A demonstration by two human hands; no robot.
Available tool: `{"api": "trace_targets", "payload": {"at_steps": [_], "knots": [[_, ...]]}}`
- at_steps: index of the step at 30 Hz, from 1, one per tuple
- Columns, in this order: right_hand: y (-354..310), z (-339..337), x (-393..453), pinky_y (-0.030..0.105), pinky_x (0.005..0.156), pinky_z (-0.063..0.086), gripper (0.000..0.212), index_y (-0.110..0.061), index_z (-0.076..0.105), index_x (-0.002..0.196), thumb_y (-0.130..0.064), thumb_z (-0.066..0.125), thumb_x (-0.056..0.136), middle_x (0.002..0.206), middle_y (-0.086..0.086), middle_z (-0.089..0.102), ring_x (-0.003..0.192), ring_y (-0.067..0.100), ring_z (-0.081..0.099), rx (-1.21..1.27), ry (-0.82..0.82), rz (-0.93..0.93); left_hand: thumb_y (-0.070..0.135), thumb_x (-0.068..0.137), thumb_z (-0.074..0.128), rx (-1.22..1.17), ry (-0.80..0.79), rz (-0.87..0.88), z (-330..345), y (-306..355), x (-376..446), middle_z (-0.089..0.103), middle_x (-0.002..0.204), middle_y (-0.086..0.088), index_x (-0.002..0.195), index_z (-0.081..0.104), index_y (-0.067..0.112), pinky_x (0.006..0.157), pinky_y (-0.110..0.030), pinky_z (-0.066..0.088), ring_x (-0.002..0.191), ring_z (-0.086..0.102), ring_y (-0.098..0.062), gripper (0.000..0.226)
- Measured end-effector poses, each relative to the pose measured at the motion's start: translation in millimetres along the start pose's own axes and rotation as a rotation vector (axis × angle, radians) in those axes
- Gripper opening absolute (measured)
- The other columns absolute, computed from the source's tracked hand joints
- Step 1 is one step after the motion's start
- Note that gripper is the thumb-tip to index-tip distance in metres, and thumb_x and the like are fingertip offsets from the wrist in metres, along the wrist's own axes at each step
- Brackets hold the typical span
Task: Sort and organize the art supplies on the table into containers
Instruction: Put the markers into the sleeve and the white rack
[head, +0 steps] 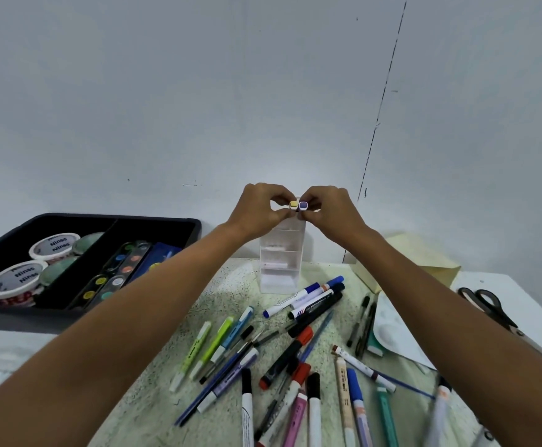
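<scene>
Two square-ended markers are held upright over a clear organizer (281,259), side by side and touching. The yellow-capped marker (293,205) is pinched between the curled thumb and fingers of the left hand (260,209); the blue-capped marker (303,205) is pinched the same way by the right hand (330,209). Only the flat, rounded-square cap ends are seen; the barrels are hidden behind the fingers, at the organizer's open top.

The organizer is a tall, boxy thing of transparent plastic, divided by thin shelves, and is stood on a speckled pale-green mat (218,304) near the wall. In front of it a loose heap of pens (263,359) is spread across the mat: smooth cylindrical barrels in white, black, lime, blue, lilac and pink, several with glossy caps in red, black and blue, crossed over one another. Two thick whiteboard markers (308,296) with blue ends lie just before the organizer.

To the left a black, matte tray (195,225) with a raised rim and a divider is seen. Round white tubs (53,246) with printed lids are kept in its left section, and long paint palettes (124,266) with round colour wells in its right.

To the right, black-handled scissors (485,304) lie on the white table (501,285), near a white plastic palette (388,330) with shallow round wells and a cream paper bag (421,256).
</scene>
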State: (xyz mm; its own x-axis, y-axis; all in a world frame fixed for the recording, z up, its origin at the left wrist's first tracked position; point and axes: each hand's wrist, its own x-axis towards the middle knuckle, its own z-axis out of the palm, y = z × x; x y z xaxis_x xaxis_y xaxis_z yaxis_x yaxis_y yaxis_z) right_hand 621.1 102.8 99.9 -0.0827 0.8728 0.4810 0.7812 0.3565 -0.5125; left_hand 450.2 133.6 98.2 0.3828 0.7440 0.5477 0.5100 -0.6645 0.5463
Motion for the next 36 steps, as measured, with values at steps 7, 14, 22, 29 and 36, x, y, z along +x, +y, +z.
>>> {"api": "trace_targets", "payload": {"at_steps": [7, 14, 22, 29, 36], "knots": [[0, 5, 0, 0.042, 0.08, 0.054, 0.013, -0.009, 0.073, 0.093, -0.014, 0.074, 0.081, 0.09, 0.008, 0.072, 0.086, 0.022, 0.066, -0.031, 0.011, 0.007, 0.017, 0.079, 0.077, -0.016, 0.008, -0.011, -1, -4, -4, 0.073, 0.088, 0.005, 0.092, 0.075, 0.015, 0.066, 0.001, 0.034, 0.084, 0.065, -0.008, 0.013], [-3, 5, -7, 0.041, 0.083, 0.054, 0.019, -0.009, 0.069, 0.104, -0.011, 0.069, 0.085, 0.101, 0.008, 0.071, 0.089, 0.022, 0.067, -0.013, -0.008, 0.036, 0.011, 0.082, 0.071, 0.042, -0.037, -0.014, -3, -2, -10, 0.069, 0.101, 0.007, 0.111, 0.071, 0.019, 0.069, -0.006, 0.033, 0.093, 0.057, -0.011, 0.03], [-19, 33, -77, 0.022, 0.075, 0.044, 0.027, -0.007, 0.065, 0.112, -0.007, 0.06, 0.086, 0.104, 0.004, 0.058, 0.091, 0.017, 0.055, 0.046, 0.27, -0.028, 0.009, 0.084, 0.068, 0.066, 0.039, -0.031, -6, -15, -91, 0.064, 0.113, 0.005, 0.121, 0.063, 0.014, 0.076, -0.014, 0.037, 0.096, 0.053, -0.009, 0.038], [-18, 115, -122, 0.034, 0.089, 0.045, 0.034, -0.012, 0.062, 0.122, -0.03, 0.056, 0.094, 0.117, 0.009, 0.055, 0.107, 0.023, 0.054, -0.085, -0.442, 0.164, 0.018, 0.087, 0.069, 0.23, -0.266, -0.375, -7, -80, -181, 0.066, 0.109, -0.003, 0.114, 0.068, 0.012, 0.086, -0.03, 0.049, 0.094, 0.055, -0.011, 0.028], [-11, 156, -107, 0.045, 0.098, 0.039, 0.075, -0.015, 0.053, 0.131, -0.071, 0.05, 0.082, 0.131, 0.015, 0.04, 0.122, 0.033, 0.035, -0.402, -0.573, 0.163, 0.051, 0.089, 0.059, 0.379, -0.592, -0.42, 5, -102, -184, 0.041, 0.127, -0.001, 0.144, 0.042, 0.03, 0.103, -0.042, 0.033, 0.122, 0.028, -0.018, 0.061]]}}
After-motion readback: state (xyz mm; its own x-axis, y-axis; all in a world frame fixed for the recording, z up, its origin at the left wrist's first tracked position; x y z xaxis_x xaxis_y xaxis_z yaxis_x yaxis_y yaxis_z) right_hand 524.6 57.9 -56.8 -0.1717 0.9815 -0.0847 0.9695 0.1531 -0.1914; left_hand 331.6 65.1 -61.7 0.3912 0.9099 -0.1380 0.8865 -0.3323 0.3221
